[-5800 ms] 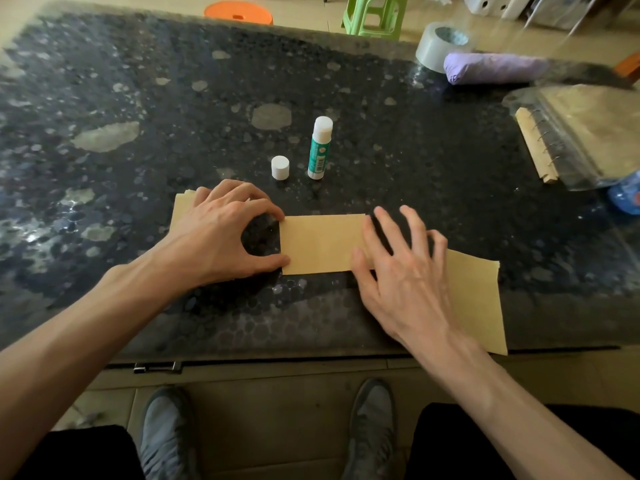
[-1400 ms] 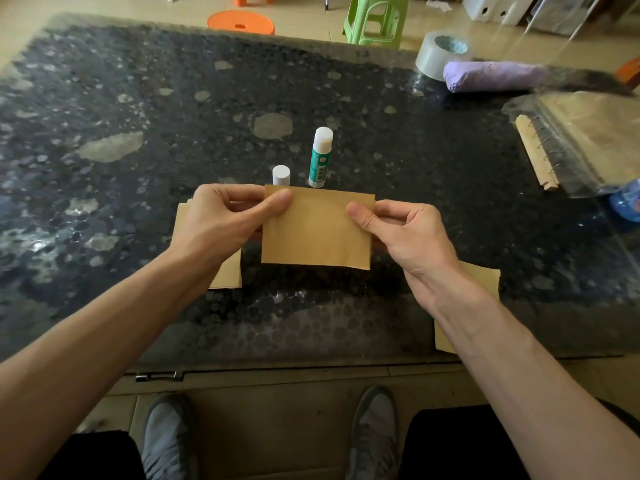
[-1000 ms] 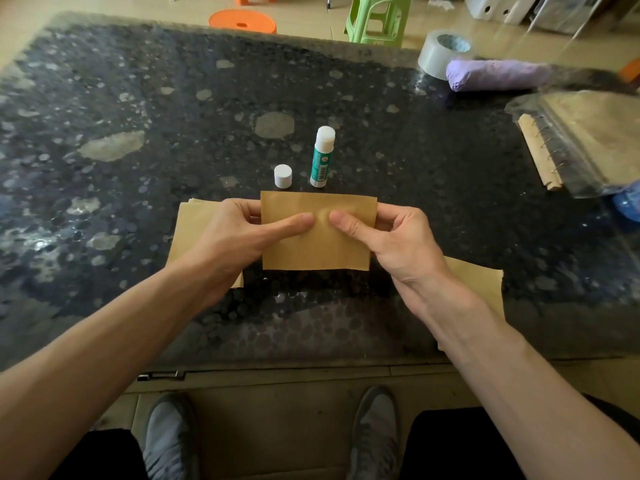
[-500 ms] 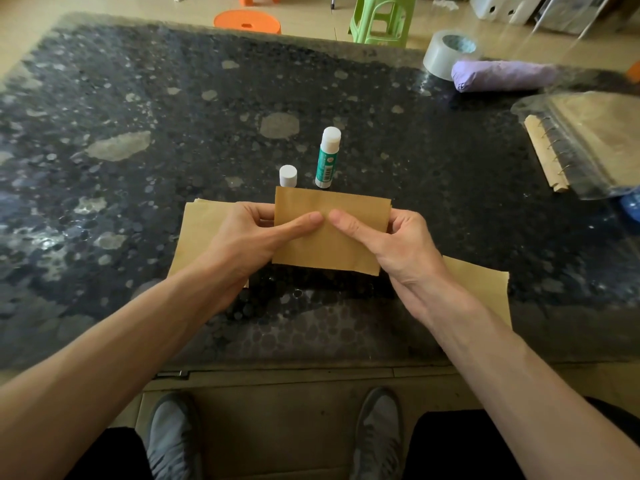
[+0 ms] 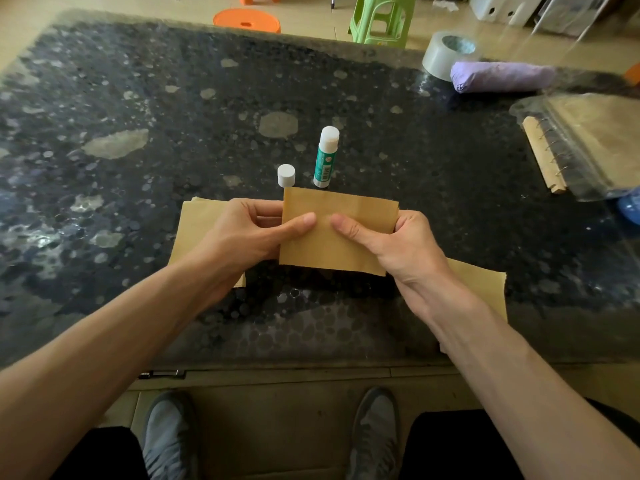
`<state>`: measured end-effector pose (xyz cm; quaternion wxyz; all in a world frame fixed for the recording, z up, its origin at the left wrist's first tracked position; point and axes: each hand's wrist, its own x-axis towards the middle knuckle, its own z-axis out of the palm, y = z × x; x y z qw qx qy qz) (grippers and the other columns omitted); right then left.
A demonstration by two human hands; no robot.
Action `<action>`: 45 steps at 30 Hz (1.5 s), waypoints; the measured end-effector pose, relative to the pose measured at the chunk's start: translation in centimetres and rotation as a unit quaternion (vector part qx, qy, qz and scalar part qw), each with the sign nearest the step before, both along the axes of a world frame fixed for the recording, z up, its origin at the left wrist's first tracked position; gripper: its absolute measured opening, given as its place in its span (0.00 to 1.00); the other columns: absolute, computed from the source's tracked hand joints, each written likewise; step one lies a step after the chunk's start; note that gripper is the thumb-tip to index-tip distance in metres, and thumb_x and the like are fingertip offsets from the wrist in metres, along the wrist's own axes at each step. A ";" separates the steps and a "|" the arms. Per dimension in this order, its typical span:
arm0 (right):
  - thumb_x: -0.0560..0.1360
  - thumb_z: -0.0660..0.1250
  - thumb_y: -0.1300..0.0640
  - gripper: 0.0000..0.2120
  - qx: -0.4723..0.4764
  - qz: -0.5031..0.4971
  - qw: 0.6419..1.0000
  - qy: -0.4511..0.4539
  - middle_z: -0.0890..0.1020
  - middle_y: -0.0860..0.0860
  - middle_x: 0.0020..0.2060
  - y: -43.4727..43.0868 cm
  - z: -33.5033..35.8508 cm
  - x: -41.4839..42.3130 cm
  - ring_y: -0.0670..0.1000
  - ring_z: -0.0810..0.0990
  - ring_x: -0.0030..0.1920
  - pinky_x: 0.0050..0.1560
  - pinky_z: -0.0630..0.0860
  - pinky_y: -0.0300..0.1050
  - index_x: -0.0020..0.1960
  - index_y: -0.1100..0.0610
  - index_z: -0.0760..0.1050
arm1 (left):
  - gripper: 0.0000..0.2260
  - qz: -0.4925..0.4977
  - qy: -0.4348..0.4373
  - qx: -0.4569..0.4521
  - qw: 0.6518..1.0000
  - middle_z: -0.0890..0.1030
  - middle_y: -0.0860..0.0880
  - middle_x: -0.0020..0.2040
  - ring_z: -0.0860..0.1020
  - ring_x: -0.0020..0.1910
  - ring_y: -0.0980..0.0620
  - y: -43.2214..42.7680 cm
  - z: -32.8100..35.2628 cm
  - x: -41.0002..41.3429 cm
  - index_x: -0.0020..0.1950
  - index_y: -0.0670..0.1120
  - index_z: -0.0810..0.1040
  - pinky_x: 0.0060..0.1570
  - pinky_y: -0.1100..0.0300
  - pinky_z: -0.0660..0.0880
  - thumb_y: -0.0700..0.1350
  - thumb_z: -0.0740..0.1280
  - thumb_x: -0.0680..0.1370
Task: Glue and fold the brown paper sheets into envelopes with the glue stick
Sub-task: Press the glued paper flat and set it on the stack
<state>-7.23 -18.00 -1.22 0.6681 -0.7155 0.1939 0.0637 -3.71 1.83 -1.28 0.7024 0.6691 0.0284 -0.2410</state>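
Dark speckled stone makes up the table (image 5: 138,98), with a tiled floor beyond its far edge where an orange stool (image 5: 246,20) and a green stool (image 5: 381,15) stand.

A few seconds ago the folded brown paper (image 5: 339,254) lay flat on the table under both hands. Now it is lifted clear of the surface and held upright facing the person. The left hand (image 5: 242,233) and the right hand (image 5: 398,244) each pinch it, thumbs on the near face and fingers behind. The thumbs have slid in from the side edges and now nearly meet at the middle. That looks like pressing or checking a glued seam, so I judge this envelope close to done and due to be set aside.

The glue stick (image 5: 325,157) stands upright and uncapped just beyond the paper, its white cap (image 5: 286,174) just beside it, both untouched. A pile of brown paper (image 5: 199,220) lies under the left wrist, and a single brown sheet (image 5: 485,282) lies under the right forearm at the table's near edge. Whether the pile holds finished envelopes I cannot tell.

At the far right sit a roll of tape (image 5: 446,53), a purple bundle (image 5: 502,76) and a ring-bound notebook (image 5: 588,143) in clear plastic. Grey shoes (image 5: 169,434) show below the table.
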 end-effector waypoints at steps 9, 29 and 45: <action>0.69 0.81 0.48 0.12 0.011 -0.020 1.000 -0.014 0.89 0.44 0.44 -0.5 0.0 -0.1 0.43 0.88 0.46 0.47 0.84 0.41 0.49 0.52 0.86 | 0.09 0.037 -0.010 0.019 0.999 0.88 0.49 0.49 0.87 0.48 0.52 0.2 0.0 0.4 0.53 0.45 0.87 0.43 0.63 0.82 0.46 0.75 0.75; 0.73 0.78 0.54 0.07 0.030 -0.038 0.999 -0.018 0.89 0.44 0.42 -1.2 0.2 0.0 0.43 0.88 0.45 0.45 0.84 0.39 0.50 0.53 0.85 | 0.08 0.065 -0.005 0.021 0.998 0.89 0.50 0.48 0.87 0.48 0.53 0.6 0.2 0.5 0.53 0.45 0.86 0.43 0.63 0.83 0.45 0.75 0.76; 0.70 0.80 0.53 0.13 0.068 0.011 0.997 -0.020 0.89 0.47 0.50 0.3 -0.1 -0.5 0.47 0.88 0.52 0.58 0.83 0.49 0.54 0.51 0.85 | 0.12 0.044 0.030 0.018 0.998 0.89 0.48 0.47 0.87 0.48 0.51 -0.4 0.0 -0.5 0.51 0.44 0.86 0.50 0.59 0.84 0.48 0.78 0.71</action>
